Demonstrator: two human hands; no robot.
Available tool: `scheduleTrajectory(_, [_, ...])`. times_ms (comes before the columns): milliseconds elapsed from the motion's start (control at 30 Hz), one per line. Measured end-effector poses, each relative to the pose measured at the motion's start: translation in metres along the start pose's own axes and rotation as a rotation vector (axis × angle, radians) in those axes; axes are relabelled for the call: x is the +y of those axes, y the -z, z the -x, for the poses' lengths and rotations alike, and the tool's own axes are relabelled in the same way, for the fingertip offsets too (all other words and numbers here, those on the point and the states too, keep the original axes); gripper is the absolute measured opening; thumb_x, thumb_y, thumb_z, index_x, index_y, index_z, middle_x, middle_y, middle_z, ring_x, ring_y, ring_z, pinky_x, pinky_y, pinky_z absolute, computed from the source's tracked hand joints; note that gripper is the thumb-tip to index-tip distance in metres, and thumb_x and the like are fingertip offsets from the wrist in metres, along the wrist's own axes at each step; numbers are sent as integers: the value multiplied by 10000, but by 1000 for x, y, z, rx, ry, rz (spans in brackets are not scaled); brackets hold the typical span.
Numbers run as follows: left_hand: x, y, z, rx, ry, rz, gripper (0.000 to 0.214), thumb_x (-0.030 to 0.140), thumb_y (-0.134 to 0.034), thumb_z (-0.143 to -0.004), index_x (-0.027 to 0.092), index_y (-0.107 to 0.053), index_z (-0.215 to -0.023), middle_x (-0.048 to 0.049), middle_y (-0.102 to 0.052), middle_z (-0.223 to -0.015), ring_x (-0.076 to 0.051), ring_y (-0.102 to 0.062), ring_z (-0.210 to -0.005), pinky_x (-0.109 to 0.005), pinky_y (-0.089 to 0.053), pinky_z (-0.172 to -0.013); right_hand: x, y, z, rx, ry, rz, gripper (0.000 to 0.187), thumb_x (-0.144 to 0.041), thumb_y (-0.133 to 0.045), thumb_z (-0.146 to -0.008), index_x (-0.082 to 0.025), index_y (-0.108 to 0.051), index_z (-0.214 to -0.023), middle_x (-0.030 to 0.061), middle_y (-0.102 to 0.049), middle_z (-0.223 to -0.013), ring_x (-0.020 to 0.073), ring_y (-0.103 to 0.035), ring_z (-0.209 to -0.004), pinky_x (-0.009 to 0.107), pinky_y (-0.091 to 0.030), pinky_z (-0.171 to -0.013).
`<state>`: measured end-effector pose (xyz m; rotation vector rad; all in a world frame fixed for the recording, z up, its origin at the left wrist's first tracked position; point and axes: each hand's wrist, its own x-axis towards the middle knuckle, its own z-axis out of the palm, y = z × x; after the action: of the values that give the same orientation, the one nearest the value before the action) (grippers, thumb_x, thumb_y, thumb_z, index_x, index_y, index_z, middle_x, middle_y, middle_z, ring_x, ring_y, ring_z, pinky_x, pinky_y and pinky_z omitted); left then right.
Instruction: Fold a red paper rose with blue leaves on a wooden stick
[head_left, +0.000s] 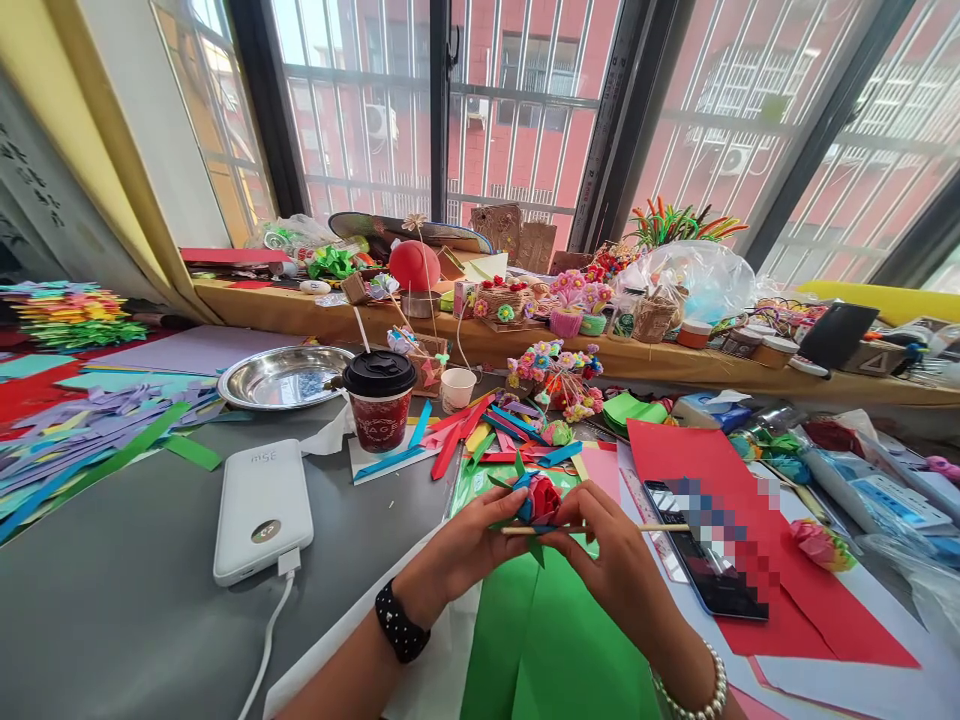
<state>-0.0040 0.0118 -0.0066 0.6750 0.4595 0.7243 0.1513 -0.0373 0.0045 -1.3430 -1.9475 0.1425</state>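
My left hand (466,545) is closed around a folded paper flower (543,496) with red petals, blue paper and green leaf points. A thin wooden stick (651,527) lies level across the front of the flower, its far end reaching over the phone. My right hand (616,548) pinches this stick at the flower's right side, with the fingertips touching the petals. Part of the flower is hidden by the fingers. Green paper (570,645) lies beneath both hands.
A white power bank (264,510) with a cable lies left. Behind it stand a lidded cup (380,405) and a metal plate (281,385). A phone (697,560) rests on red paper (840,600) at right, near a pink paper flower (819,546). Paper strips (135,420) cover the far left.
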Motion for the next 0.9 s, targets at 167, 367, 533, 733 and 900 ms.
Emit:
scheduleTrajectory(167, [0,-3,1,3,4,-12,146,198,-588,-739,119,-603,-861,-53,-632,-827,-125,-579,-737,-246,-416,-694,5,6,0,-35,-147,-12,217,-343,-594,-702,-201,-433,-733,-14,-526,-668,125,-519,-567,218,-423,-478])
scheduleTrajectory(367, [1,-2,2,4,6,-79,169,224,-585,-743,119,-604,-875,-61,-632,-856,-136,-582,-765,-262,-410,-729,8,7,0,-131,-210,79,292,-457,-551,-709,-192,-485,-606,-8,-555,-560,127,-508,-505,220,-356,-447])
scheduleTrajectory(533, [1,-2,2,1,3,-71,160,229,-580,-748,127,-608,-868,-55,-634,-851,-131,-581,-768,-252,-413,-722,5,8,0,-63,-174,120,304,-446,-569,-703,-187,-480,-571,-8,-540,-542,123,-491,-504,214,-335,-443])
scheduleTrajectory(733, [5,-4,3,-34,-6,-44,143,216,-588,-740,131,-615,-852,-42,-640,-805,-120,-585,-729,-238,-417,-702,4,4,1,11,-126,86,256,-404,-582,-716,-189,-485,-617,-4,-537,-617,134,-508,-572,226,-388,-507])
scheduleTrajectory(900, [8,-3,5,-18,7,-71,137,212,-598,-729,135,-619,-841,-51,-641,-883,-147,-586,-818,-266,-411,-766,3,2,0,47,-92,60,248,-387,-590,-714,-188,-480,-616,-3,-519,-617,137,-491,-581,236,-396,-519])
